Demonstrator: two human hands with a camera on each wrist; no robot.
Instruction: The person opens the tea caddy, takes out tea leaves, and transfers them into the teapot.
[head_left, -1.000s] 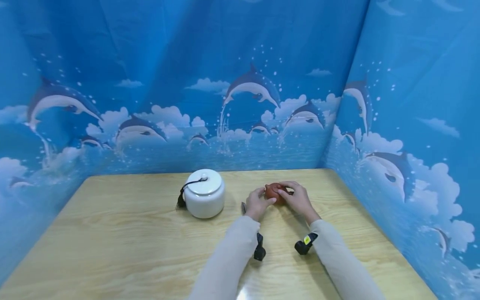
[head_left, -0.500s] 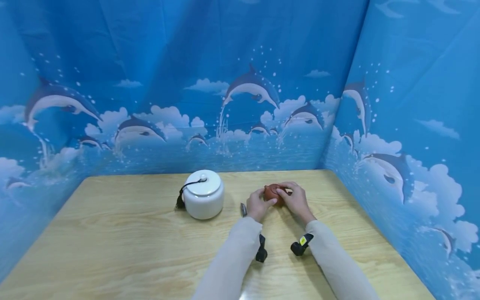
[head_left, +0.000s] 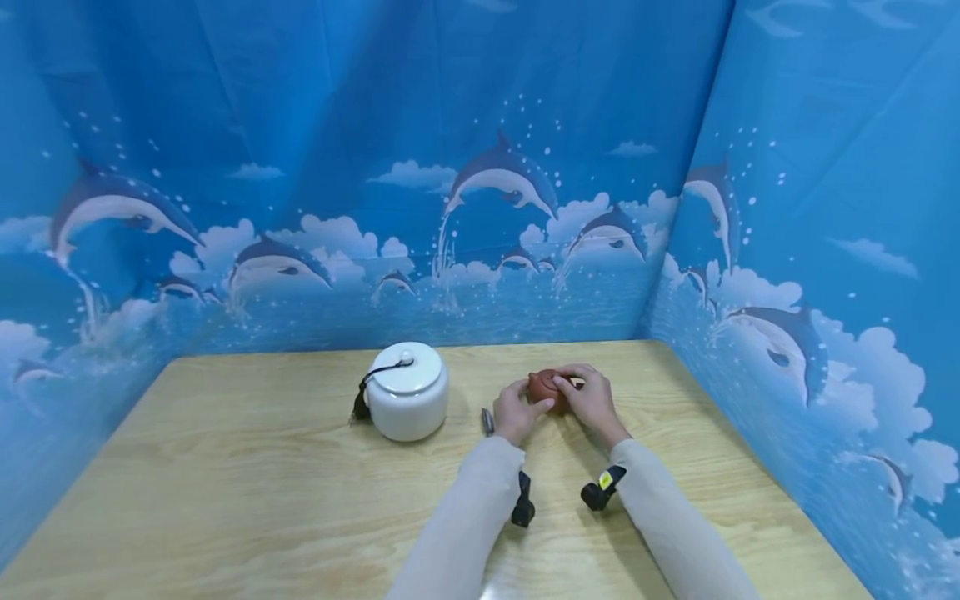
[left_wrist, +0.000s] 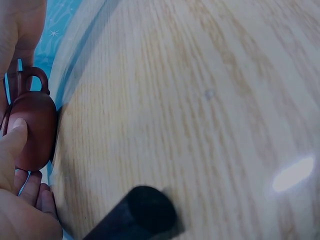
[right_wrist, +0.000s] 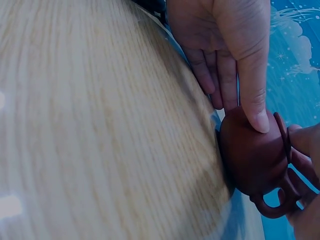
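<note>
A small reddish-brown clay teapot [head_left: 542, 384] stands on the table toward the back right. My left hand [head_left: 514, 410] grips its body from the left, the thumb pressed on the near side, as the left wrist view shows on the pot's belly [left_wrist: 37, 135]. From the right, my right hand [head_left: 592, 400] holds the top, its fingers at the lid [right_wrist: 283, 137] and close to the loop handle [right_wrist: 272, 210]. The lid sits on the pot; its knob is hidden by the fingers.
Left of the hands stands a white lidded jar [head_left: 408, 408] with a black cord and tassel [head_left: 361, 404]. A small dark grey object [head_left: 487, 421] lies beside my left wrist, partly covered. Blue dolphin-print curtains [head_left: 420, 208] border the wooden table [head_left: 225, 467] behind and on the right.
Both hands stay at the teapot with almost the same hold. The right forearm has shifted slightly left, and the head view has tilted a little.
</note>
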